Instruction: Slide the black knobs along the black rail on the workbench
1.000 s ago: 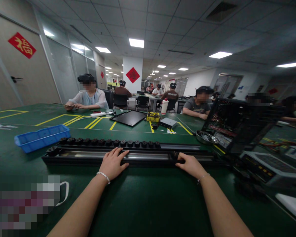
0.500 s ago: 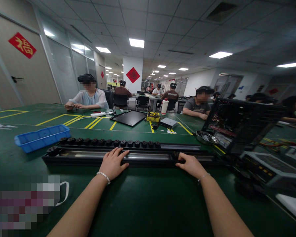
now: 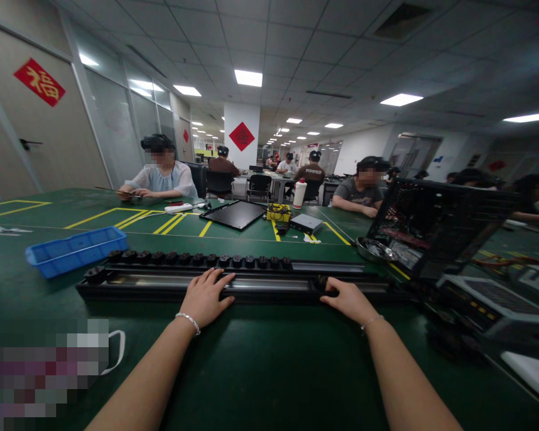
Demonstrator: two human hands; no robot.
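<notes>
A long black track (image 3: 269,285) with a shiny strip along its channel lies across the table in front of me. Spread over its left-middle part is my left hand (image 3: 206,296), fingers stretched out on top and the thumb at the front edge. My right hand (image 3: 349,299) pinches a small black socket module (image 3: 320,282) seated on the track's right part; the fingertips partly hide it. Another black module (image 3: 95,274) sits at the track's left end. Just behind runs a second track (image 3: 327,267), carrying a row of several black round-faced modules (image 3: 198,259).
A blue bin (image 3: 78,248) stands behind left. To the right are a metal bowl (image 3: 376,249), an open computer case (image 3: 449,221) and a power supply unit (image 3: 494,305). A black panel (image 3: 236,214) and a grey box (image 3: 306,224) lie farther back. Other people sit around.
</notes>
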